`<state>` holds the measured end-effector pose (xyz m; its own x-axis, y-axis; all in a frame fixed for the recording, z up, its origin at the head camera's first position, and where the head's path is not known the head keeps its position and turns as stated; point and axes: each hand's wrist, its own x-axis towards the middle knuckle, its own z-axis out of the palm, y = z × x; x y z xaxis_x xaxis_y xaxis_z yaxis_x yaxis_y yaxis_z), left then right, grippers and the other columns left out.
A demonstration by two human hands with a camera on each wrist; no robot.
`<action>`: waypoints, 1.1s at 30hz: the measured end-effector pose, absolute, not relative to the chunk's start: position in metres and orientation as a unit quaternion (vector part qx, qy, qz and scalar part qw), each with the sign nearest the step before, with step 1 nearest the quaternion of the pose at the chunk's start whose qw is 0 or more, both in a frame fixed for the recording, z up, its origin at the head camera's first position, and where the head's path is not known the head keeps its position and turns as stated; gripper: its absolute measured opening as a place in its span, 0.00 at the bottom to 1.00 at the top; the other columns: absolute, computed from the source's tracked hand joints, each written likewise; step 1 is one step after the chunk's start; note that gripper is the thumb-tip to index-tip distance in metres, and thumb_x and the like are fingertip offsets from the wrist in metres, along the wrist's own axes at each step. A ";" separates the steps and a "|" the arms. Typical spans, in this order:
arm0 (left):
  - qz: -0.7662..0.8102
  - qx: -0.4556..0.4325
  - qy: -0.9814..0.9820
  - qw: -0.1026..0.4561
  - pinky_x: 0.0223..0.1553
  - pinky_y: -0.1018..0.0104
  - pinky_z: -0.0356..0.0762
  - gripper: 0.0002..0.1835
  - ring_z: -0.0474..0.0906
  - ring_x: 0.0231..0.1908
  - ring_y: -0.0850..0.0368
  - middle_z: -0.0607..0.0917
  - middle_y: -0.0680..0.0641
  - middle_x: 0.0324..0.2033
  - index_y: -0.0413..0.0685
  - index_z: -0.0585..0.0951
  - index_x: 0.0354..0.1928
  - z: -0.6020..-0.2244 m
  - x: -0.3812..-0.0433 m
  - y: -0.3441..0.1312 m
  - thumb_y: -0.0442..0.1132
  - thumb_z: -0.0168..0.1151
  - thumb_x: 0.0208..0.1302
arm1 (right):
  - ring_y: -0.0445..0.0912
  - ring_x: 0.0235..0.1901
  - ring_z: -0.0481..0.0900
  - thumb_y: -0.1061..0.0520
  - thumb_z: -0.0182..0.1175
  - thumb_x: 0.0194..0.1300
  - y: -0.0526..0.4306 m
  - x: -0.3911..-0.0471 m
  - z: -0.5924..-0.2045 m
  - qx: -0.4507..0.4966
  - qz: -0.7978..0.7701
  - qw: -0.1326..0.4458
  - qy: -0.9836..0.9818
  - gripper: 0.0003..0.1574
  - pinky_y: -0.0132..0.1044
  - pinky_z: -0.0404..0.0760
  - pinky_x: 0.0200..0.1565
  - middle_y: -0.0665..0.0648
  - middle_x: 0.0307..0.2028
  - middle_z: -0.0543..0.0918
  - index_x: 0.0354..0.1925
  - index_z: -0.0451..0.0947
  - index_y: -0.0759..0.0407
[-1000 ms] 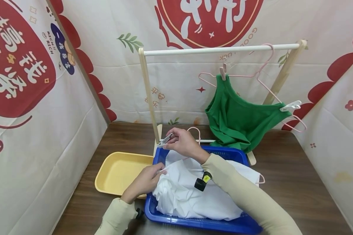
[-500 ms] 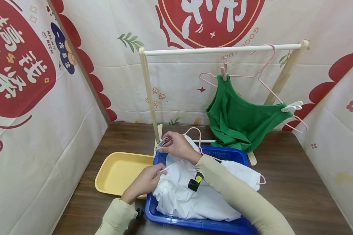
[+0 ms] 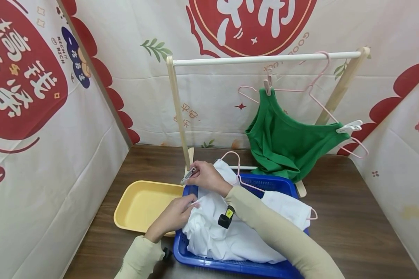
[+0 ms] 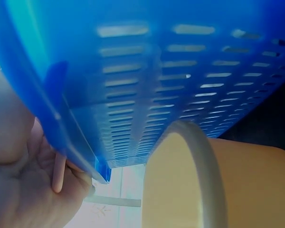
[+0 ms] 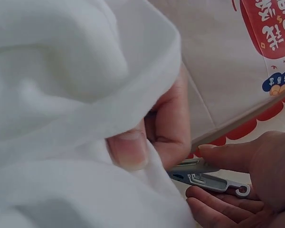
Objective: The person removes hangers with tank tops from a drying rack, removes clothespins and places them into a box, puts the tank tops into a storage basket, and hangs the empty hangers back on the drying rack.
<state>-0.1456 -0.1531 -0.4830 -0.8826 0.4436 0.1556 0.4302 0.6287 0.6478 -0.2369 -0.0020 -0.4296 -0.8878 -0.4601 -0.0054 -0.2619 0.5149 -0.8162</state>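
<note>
A white garment [image 3: 227, 236] lies bunched over a pink hanger [image 3: 238, 166], whose hook rises at the back of the blue basket [image 3: 265, 267]. My left hand [image 3: 174, 213] pinches the garment's left edge above the basket rim; in the right wrist view its thumb [image 5: 130, 149] presses on the cloth. The left wrist view shows a pink rod end [image 4: 59, 173] against that palm, under the rim. My right hand [image 3: 207, 176] holds a grey clothespin [image 3: 187, 176] between thumb and fingers, just above and beyond the left hand. Its fingers [image 5: 228, 206] lie below the pin's hooked end.
Left of the basket stands a yellow tray [image 3: 143, 205], partly under my left arm. Behind is a wooden rack with a white bar [image 3: 265, 59]. From it hangs a green top [image 3: 293, 139], clipped to another pink hanger by a pink and a white clothespin [image 3: 350, 127].
My right hand has moved left and slightly down with the clothespin, uncovering more of the pink hanger and the white cloth behind it. My left hand has stayed in place.
</note>
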 end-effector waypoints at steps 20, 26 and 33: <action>0.346 0.245 0.906 0.006 0.34 0.67 0.72 0.06 0.73 0.29 0.61 0.75 0.57 0.23 0.51 0.76 0.34 -0.482 -0.147 -0.154 0.39 0.56 0.73 | 0.39 0.26 0.82 0.55 0.75 0.54 -0.016 -0.240 -0.437 -0.217 -0.423 0.102 0.874 0.19 0.30 0.78 0.30 0.53 0.29 0.86 0.39 0.80 0.61; 0.351 0.246 0.903 0.015 0.35 0.66 0.74 0.06 0.74 0.30 0.61 0.77 0.57 0.25 0.50 0.77 0.35 -0.481 -0.147 -0.153 0.39 0.56 0.73 | 0.39 0.27 0.81 0.54 0.75 0.54 -0.020 -0.239 -0.438 -0.224 -0.417 0.106 0.874 0.21 0.29 0.78 0.31 0.54 0.30 0.86 0.42 0.79 0.63; 0.351 0.242 0.904 0.018 0.36 0.66 0.74 0.06 0.74 0.31 0.61 0.78 0.57 0.27 0.50 0.77 0.36 -0.483 -0.147 -0.154 0.39 0.55 0.74 | 0.40 0.28 0.81 0.54 0.75 0.54 -0.026 -0.239 -0.440 -0.224 -0.420 0.111 0.873 0.20 0.31 0.78 0.32 0.54 0.29 0.86 0.41 0.80 0.62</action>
<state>-0.1468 -0.1535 -0.4831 -0.8819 0.4511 0.1374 0.4255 0.6357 0.6441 -0.2385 -0.0265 -0.4400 -0.8750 -0.4841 -0.0061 -0.2973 0.5474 -0.7823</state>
